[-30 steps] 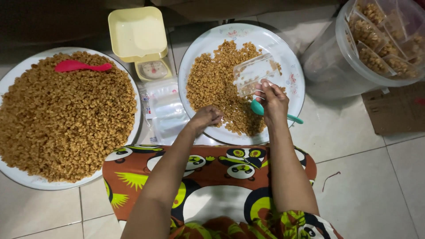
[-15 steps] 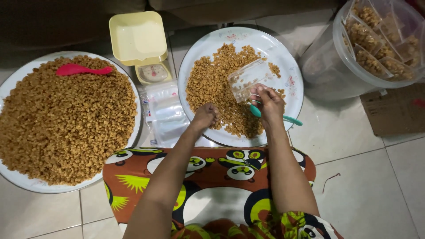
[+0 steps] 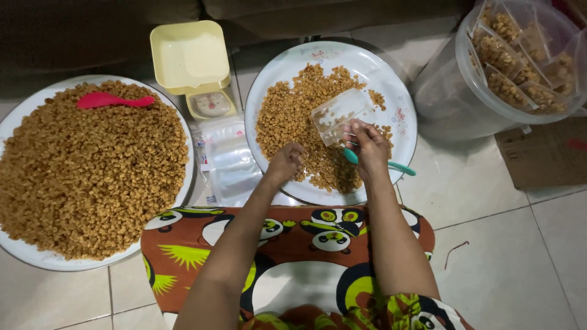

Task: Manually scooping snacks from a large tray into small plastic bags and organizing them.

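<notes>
At the far left of the tiled floor lies a large round tray (image 3: 36, 260), heaped almost to its rim with small golden-brown snack pieces (image 3: 92, 171), with a pink spoon (image 3: 113, 100) resting on the pile near its far edge; just right of that tray, a pale yellow kitchen scale (image 3: 194, 67) stands against the dark wall, and below it a stack of empty clear bags (image 3: 229, 159) fills the narrow gap between the two trays, leaving little bare tile there; next comes a second round white tray (image 3: 400, 104), whose snack pieces (image 3: 293, 116) cover only its left and middle part, so its right side and near rim stay bare; the left hand (image 3: 285, 162) rests on this pile near the tray's front edge, fingers curled shut into the pieces, though what they hold cannot be seen; just to its right the right hand (image 3: 370, 146) pinches the mouth of a small clear plastic bag (image 3: 339, 113) held tilted above the tray, a teal spoon (image 3: 379, 162) lying beneath the palm with its handle crossing the rim; open tile follows; at the far right a clear tub (image 3: 452, 91) holds filled bags (image 3: 520, 55), beside brown cardboard (image 3: 544, 159).
</notes>
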